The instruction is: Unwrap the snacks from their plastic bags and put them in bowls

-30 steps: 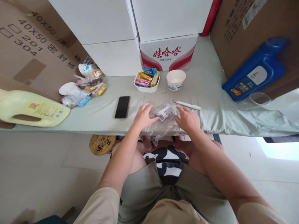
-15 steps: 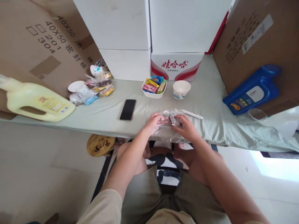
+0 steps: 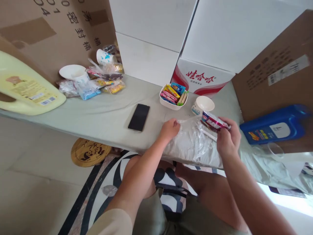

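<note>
My left hand is closed in a pinch on the edge of a clear plastic bag, which spreads crumpled over the near edge of the cloth-covered table. My right hand grips a small snack packet in a dark purple and pink wrapper, raised above the bag's right side. Under the packet lies a thin white plastic utensil, partly covered; its kind is hard to make out. Just behind the packet stands a white paper bowl. A white tub of colourful wrapped snacks is left of the bowl.
A black phone lies left of my hands. Wrapped snacks and paper cups crowd the back left, near a yellow jug. A blue bottle leans at right. White boxes line the back.
My right hand has lifted the packet and carried it right, away from my left hand. My left hand has closed on the bag's edge. The view has turned and shifted.
</note>
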Motion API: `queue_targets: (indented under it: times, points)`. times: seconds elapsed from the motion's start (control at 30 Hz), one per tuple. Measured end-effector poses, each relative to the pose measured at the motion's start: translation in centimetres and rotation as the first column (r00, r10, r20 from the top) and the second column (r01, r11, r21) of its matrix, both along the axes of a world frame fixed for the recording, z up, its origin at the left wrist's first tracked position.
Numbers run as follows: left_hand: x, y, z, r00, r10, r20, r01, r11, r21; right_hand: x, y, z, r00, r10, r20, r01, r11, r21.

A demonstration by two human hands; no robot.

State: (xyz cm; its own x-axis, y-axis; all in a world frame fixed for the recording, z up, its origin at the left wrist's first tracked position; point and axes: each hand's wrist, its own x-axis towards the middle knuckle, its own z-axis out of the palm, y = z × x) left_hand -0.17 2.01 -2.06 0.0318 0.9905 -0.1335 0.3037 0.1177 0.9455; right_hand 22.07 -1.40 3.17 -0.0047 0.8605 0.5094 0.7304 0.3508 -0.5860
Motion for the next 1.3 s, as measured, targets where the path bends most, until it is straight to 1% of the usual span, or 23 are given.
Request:
queue_targets:
  times: [0.07,0.13,0.2,0.27,0.33,0.4,0.43,0.47,0.53,0.6,0.63,0.73,0.83,0.93,1.03,1.07,1.1,1.13,1.17,1.2,1.23,1.27,1.3]
  points:
    - [0.1,0.2,0.1,1.0,-0.014,-0.008,0.014,1.0,0.016,-2.8,4.3,1.9,0.994,0.064,0.085,-0.071,0.994,0.078]
    - [0.0,0.2,0.3,1.0,-0.024,-0.019,0.025,1.0,0.015,-6.2,9.4,3.0,0.965,0.149,0.216,-0.168,0.983,0.072]
    - [-0.2,0.2,0.5,0.999,-0.038,-0.034,0.038,0.999,-0.004,-9.2,14.2,3.3,0.921,0.209,0.327,-0.236,0.971,0.044]
    - [-0.6,0.2,0.7,0.998,-0.048,-0.048,0.047,0.999,-0.022,-11.2,17.9,2.9,0.88,0.251,0.402,-0.287,0.958,0.03]
    - [-1.0,0.2,0.9,0.997,-0.061,-0.055,0.059,0.998,-0.032,-12.0,20.2,2.2,0.815,0.309,0.491,-0.33,0.943,-0.045]
    - [-1.3,0.3,1.0,0.996,-0.072,-0.058,0.069,0.997,-0.044,-11.9,21.1,1.5,0.751,0.358,0.555,-0.318,0.933,-0.17]
    - [-1.4,0.3,1.1,0.995,-0.075,-0.059,0.072,0.996,-0.051,-11.6,21.0,1.3,0.739,0.366,0.566,-0.296,0.93,-0.216]
    - [-1.4,0.3,1.2,0.995,-0.079,-0.06,0.076,0.996,-0.054,-11.1,20.5,1.1,0.744,0.36,0.564,-0.277,0.933,-0.231]
    - [-1.5,0.3,1.3,0.995,-0.084,-0.062,0.081,0.996,-0.044,-10.0,18.3,1.1,0.78,0.337,0.528,-0.289,0.942,-0.173]
    - [-1.7,0.4,1.3,0.994,-0.09,-0.057,0.089,0.996,-0.024,-8.6,14.7,1.1,0.809,0.352,0.471,-0.357,0.93,-0.084]
    - [-1.8,0.4,1.2,0.994,-0.095,-0.054,0.094,0.995,-0.016,-7.7,12.5,0.9,0.813,0.383,0.44,-0.393,0.917,-0.072]
    - [-2.0,0.4,0.7,0.993,-0.112,-0.04,0.112,0.994,-0.009,-4.6,5.5,-0.6,0.817,0.43,0.385,-0.41,0.902,-0.137]
    - [-2.0,0.5,-0.1,0.991,-0.129,-0.019,0.129,0.991,-0.02,-1.3,0.0,-2.7,0.803,0.437,0.405,-0.334,0.893,-0.3]
    - [-1.6,1.1,-0.9,0.994,-0.108,0.009,0.109,0.991,-0.08,1.2,-3.2,-4.1,0.77,0.454,0.449,-0.258,0.864,-0.432]
    - [-1.3,1.9,-1.2,0.997,-0.011,0.079,0.019,0.993,-0.113,2.4,-5.1,-4.4,0.799,0.388,0.46,-0.162,0.875,-0.456]
    - [-1.3,2.0,-1.1,0.996,0.057,0.074,-0.052,0.996,-0.07,2.5,-5.6,-4.4,0.816,0.344,0.465,-0.116,0.885,-0.451]
    - [-1.3,1.9,-0.9,0.99,0.132,0.043,-0.133,0.991,0.018,2.5,-6.0,-4.3,0.83,0.299,0.471,-0.068,0.892,-0.446]
    - [-1.3,1.5,-0.5,0.979,0.204,-0.004,-0.201,0.968,0.147,2.4,-6.4,-4.3,0.84,0.26,0.475,-0.025,0.895,-0.446]
    - [-1.3,0.8,-0.1,0.967,0.248,-0.06,-0.221,0.932,0.287,2.2,-6.6,-4.2,0.849,0.231,0.475,0.01,0.892,-0.452]
    - [-1.1,-0.2,0.4,0.968,0.213,-0.13,-0.144,0.903,0.404,2.1,-6.7,-4.1,0.857,0.213,0.469,0.034,0.885,-0.464]
    - [-0.9,-1.4,0.9,0.973,0.102,-0.206,0.007,0.881,0.472,1.9,-6.8,-4.0,0.865,0.202,0.46,0.05,0.876,-0.48]
    - [-0.7,-2.7,1.4,0.946,-0.108,-0.306,0.247,0.851,0.464,1.8,-6.7,-3.9,0.873,0.197,0.446,0.06,0.864,-0.5]
    - [-0.3,-4.0,1.7,0.847,-0.327,-0.418,0.493,0.779,0.388,1.7,-6.5,-3.8,0.883,0.192,0.428,0.068,0.851,-0.52]
